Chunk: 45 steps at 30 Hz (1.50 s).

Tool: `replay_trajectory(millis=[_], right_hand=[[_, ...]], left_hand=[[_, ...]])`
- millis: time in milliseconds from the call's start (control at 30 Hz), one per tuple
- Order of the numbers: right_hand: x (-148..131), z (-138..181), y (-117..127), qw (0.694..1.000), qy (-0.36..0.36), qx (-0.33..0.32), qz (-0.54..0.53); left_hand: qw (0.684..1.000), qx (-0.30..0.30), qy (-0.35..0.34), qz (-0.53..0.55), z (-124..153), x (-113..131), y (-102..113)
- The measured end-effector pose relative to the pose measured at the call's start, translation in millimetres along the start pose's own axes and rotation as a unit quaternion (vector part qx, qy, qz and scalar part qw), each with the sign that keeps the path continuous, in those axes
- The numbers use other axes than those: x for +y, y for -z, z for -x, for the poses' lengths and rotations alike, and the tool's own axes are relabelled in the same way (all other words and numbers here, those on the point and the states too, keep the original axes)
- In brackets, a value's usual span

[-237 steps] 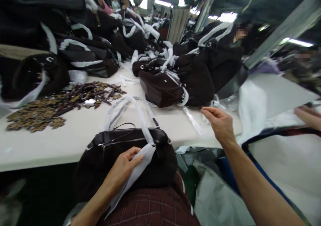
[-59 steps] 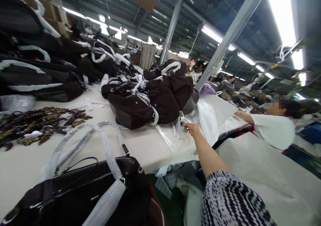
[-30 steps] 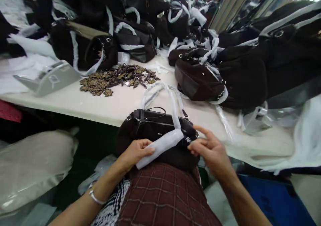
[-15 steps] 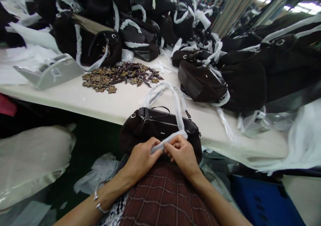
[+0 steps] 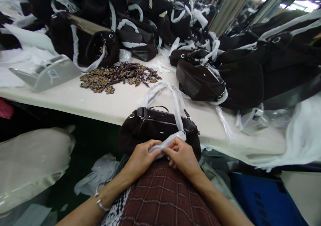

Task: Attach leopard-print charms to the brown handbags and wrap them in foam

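A dark brown handbag (image 5: 157, 127) rests at the table's front edge, against my lap. Its upright far handle (image 5: 174, 97) is wrapped in white material. The near wrapped handle (image 5: 178, 136) droops over the bag's front, toward me. My left hand (image 5: 144, 155) is closed around the lower left of this wrapping, thumb on top. My right hand (image 5: 182, 154) pinches the same white wrapping just to the right, fingertips close to my left thumb. Exactly what the right fingertips grip is partly hidden.
Left of the bag lies a pile of flower-shaped charms (image 5: 107, 77), beside a grey tape dispenser (image 5: 47, 74). Several dark handbags (image 5: 200, 80) with wrapped handles crowd the back and right. A second tape dispenser (image 5: 253, 120) stands right. A blue bin (image 5: 263, 199) is below.
My right fingers have shifted slightly along the handle wrapping, and both hands stay on it. The view has moved a little; the bag stays in place.
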State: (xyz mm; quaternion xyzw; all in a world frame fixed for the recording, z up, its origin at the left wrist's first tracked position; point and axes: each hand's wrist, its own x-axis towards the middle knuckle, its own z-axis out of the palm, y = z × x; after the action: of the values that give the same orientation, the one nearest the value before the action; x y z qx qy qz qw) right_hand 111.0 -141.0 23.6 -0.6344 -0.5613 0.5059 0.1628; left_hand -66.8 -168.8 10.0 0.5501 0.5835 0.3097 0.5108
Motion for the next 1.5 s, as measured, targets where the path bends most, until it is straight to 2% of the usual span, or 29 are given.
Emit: replay_trajectory(millis=[100, 233, 333, 400, 533, 600, 700, 767, 867, 967, 1100, 1200, 1300, 1367, 1400, 1467, 1500], right_hand=[[7, 2, 4, 0.986, 0.052, 0.031, 0.155], [16, 11, 14, 0.941, 0.148, 0.087, 0.293], [4, 14, 23, 0.892, 0.297, 0.110, 0.321], [-10, 6, 27, 0.857, 0.380, 0.092, 0.335], [-31, -24, 36, 0.835, 0.401, -0.036, 0.376], [-34, -34, 39, 0.815, 0.414, -0.098, 0.393], [-37, -38, 40, 0.777, 0.454, -0.136, 0.414], [-40, -39, 38, 0.751, 0.472, -0.156, 0.435], [-45, -45, 36, 0.728, 0.443, -0.193, 0.485], [-50, -52, 38, 0.731, 0.415, -0.211, 0.499], [-53, -54, 38, 0.735, 0.455, -0.200, 0.461], [-51, -54, 30, 0.728, 0.413, -0.229, 0.497], [-51, -53, 25, 0.744, 0.383, -0.230, 0.497], [-51, -50, 34, 0.769, 0.405, -0.212, 0.447], [-50, -48, 43, 0.792, 0.412, -0.186, 0.410], [-42, -41, 70, 0.858, 0.381, -0.095, 0.330], [-34, -37, 87, 0.893, 0.334, -0.036, 0.298]], left_hand=[[0.997, -0.012, 0.032, 0.063, -4, -6, 3], [0.971, -0.040, 0.097, 0.214, -9, -17, 5], [0.946, -0.059, 0.124, 0.293, -9, -20, 5], [0.942, -0.072, 0.123, 0.303, -9, -19, 5], [0.957, -0.092, 0.107, 0.254, -10, -18, 7], [0.970, -0.084, 0.086, 0.211, -10, -17, 9], [0.994, -0.017, 0.039, 0.101, -7, -9, 10], [0.999, 0.016, 0.026, 0.037, -4, -2, 8], [1.000, 0.016, 0.016, -0.022, 2, 5, 6], [0.996, 0.021, -0.010, -0.086, 4, 6, 6], [0.988, 0.018, -0.030, -0.153, 4, 5, 8], [0.973, 0.002, -0.046, -0.227, 1, 4, 9], [0.953, 0.006, -0.050, -0.300, -1, 0, 12], [0.948, 0.000, -0.039, -0.317, -2, -3, 17], [0.950, -0.004, -0.031, -0.311, -2, -4, 20], [0.960, -0.007, -0.010, -0.281, -3, -7, 26], [0.965, -0.005, 0.000, -0.262, -4, -9, 28]])
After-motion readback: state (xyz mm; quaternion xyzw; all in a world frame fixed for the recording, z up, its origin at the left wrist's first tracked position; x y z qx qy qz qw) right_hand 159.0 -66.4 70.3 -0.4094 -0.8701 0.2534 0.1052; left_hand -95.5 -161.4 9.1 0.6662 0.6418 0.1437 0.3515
